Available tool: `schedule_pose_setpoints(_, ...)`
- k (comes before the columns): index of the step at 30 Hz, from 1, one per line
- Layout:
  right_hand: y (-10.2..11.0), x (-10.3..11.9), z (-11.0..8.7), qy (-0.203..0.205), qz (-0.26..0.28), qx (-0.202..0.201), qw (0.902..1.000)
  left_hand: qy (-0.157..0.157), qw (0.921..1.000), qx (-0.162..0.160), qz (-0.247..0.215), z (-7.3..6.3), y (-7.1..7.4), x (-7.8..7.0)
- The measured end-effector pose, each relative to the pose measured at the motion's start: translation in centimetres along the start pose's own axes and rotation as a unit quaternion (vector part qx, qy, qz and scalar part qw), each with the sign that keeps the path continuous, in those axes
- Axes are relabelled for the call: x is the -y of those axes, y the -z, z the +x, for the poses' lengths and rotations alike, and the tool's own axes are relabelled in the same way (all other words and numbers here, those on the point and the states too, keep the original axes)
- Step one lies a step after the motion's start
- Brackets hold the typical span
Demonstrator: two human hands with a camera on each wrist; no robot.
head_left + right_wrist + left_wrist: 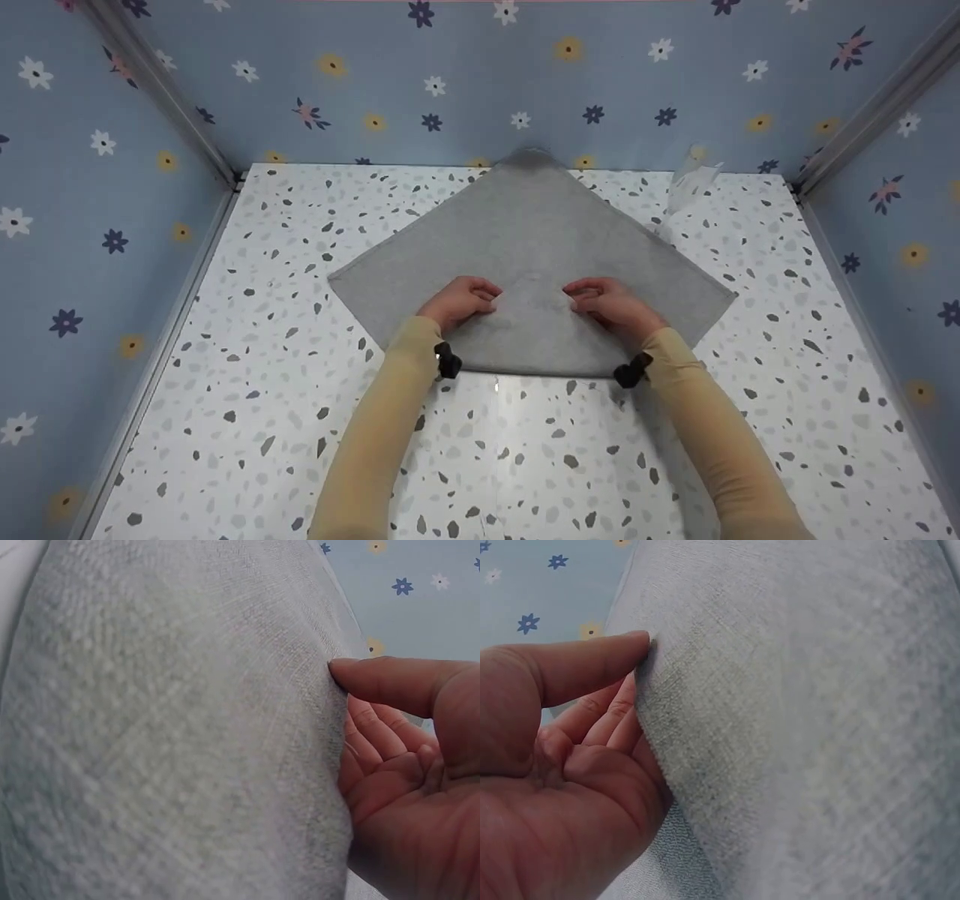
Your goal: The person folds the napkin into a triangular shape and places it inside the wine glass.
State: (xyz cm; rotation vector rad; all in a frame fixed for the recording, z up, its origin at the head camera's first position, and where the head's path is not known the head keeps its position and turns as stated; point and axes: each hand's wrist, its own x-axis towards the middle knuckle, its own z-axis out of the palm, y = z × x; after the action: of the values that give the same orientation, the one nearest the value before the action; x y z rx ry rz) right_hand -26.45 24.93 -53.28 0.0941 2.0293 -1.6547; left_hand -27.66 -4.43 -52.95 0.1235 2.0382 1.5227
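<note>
A grey cloth (pixel 525 225) lies spread on the table, its far corner at the back wall and side corners pointing left and right. Its near part is folded over, leaving a straight front edge. On the left slanting edge of the folded flap (pixel 712 697), my left hand (pixel 459 301) pinches the fabric between thumb and fingers. Opposite, my right hand (pixel 616 306) pinches the flap's right edge. In the right wrist view, the thumb (pixel 405 682) lies on top of the fabric, with the fingers partly hidden under it.
The white speckled table (pixel 255 360) is bounded by blue flowered panels (pixel 472 82) at the back and both sides. A crumpled piece of clear plastic (pixel 691 184) stands at the back right, beside the cloth's edge. Metal rails (pixel 161 94) run along the panel corners.
</note>
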Motion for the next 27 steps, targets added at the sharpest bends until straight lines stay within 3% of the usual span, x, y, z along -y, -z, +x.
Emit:
schedule_pose_setpoints(11, 0.2, 0.3, -0.4, -0.044, 0.018, 0.004, 0.9989, 0.001, 0.9995, -0.021, 0.023, -0.3, -0.4, -0.3)
schedule_pose_setpoints(27, -0.1, -0.6, -1.8, -0.055, 0.016, 0.035, 0.9977, 0.018, 0.9998, 0.006, 0.011, -2.0, -0.8, 0.6)
